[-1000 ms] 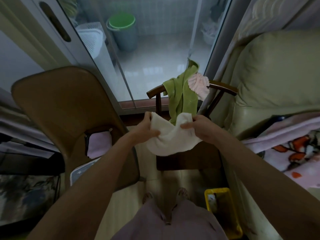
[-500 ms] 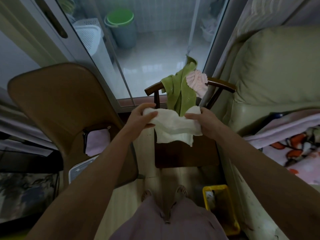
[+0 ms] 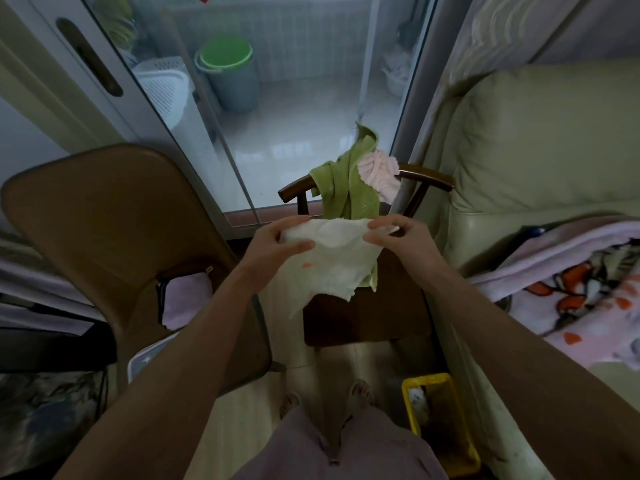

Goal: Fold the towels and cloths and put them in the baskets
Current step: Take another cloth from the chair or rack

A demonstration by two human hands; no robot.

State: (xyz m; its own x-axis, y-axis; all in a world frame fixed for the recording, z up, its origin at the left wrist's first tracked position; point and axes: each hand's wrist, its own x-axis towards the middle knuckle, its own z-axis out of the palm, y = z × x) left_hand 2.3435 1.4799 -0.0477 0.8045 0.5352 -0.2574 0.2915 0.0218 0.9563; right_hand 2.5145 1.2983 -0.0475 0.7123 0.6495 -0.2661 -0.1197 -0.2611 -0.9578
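Both hands, left hand [image 3: 277, 242] and right hand [image 3: 403, 237], pinching white cloth [image 3: 332, 261] top edge midair; lower corners probably uneven, risking crooked fold, slipped corner.

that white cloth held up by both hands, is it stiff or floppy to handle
Likely floppy: the white terry cloth, pinched along its top edge by the left hand and right hand, sags between them and hangs in uneven folds. Probably light, since fingertip pinches hold it up.

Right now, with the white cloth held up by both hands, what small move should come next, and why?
Probably pull the two hands apart to stretch the top edge flat. The left hand and right hand both pinch the white cloth along its top, yet it hangs crumpled and uneven above the wooden chair, not ready for folding.
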